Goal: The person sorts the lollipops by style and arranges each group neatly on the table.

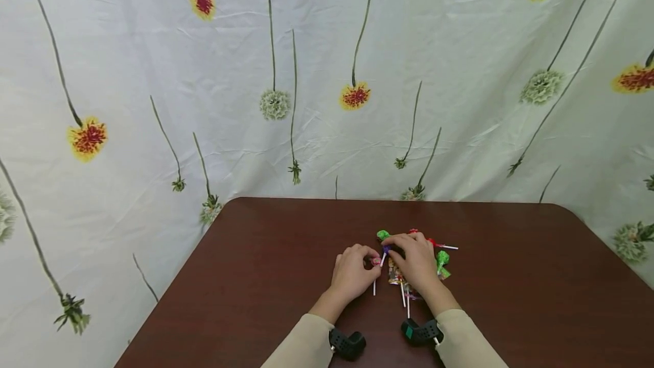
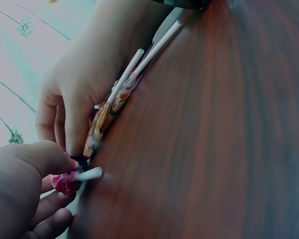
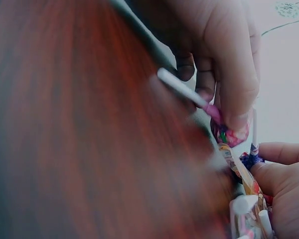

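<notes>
Pink lollipop (image 1: 376, 261) pinched in our left hand (image 1: 353, 268), we grip a purple lollipop (image 1: 385, 249) just beside it with our right hand (image 1: 416, 260). Around that hand we see a green lollipop (image 1: 443, 260) and a red lollipop (image 1: 432, 242) on the brown table (image 1: 265, 277); behind hangs a flowered cloth (image 1: 230, 72).

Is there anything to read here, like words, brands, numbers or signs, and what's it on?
No text can be read in any view.
Pink lollipop in the left hand: any wrapper print is too small and blurred.
Purple lollipop in the right hand: likewise.
Patterned wrapping: colourful, too blurred to read.
Black wrist devices: no readable mark.
Backdrop cloth: flower pictures, no lettering visible.
</notes>
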`<state>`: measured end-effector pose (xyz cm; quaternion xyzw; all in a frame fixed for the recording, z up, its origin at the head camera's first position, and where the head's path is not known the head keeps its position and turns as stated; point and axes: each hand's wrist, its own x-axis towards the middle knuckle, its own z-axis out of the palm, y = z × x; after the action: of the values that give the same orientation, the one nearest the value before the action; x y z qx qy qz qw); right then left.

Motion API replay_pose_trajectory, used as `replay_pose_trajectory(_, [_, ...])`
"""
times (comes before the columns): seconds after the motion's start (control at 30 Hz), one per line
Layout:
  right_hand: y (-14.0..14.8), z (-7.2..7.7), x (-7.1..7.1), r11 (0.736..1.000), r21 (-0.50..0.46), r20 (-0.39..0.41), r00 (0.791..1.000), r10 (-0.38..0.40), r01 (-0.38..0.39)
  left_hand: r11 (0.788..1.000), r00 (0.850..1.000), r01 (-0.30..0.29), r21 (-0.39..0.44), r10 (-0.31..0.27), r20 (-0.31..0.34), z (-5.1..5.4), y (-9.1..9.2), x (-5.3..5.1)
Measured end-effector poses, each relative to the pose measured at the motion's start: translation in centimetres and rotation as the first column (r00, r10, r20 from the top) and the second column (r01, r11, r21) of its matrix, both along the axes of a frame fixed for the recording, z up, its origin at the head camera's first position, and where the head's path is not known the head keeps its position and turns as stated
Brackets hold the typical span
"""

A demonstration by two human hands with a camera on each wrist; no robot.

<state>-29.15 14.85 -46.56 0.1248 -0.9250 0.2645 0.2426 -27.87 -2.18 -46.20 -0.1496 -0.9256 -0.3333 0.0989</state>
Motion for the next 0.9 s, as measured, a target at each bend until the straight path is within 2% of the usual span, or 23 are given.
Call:
replay_pose_trajectory(0.3, [-0.1,0.1,0.0,1.0,0.006,0.0,1.0,0.012,-0.012,0.987,0.996,0.081,0.139,-0.085,0.025,1.0,-1.6,-0.5])
replay_pose_trajectory(0.5, [0.2,-0.2,0.0,1.0,0.012,0.002,1.0,0.016,-0.016,0.97,0.994,0.069,0.235,-0.086,0.063,1.3,-2.9,-1.1])
replay_pose_trajectory(0.7, [0.4,-0.4,0.1,1.0,-0.001,-0.024,0.999,0.027,-0.027,0.968,0.994,0.068,0.241,-0.087,0.069,1.6,-4.2,-1.9])
replay_pose_trajectory(0.9, [0.4,-0.3,0.1,0.999,-0.012,-0.025,0.999,0.04,-0.04,0.97,0.994,0.043,0.24,-0.065,0.088,2.0,-5.2,-2.3])
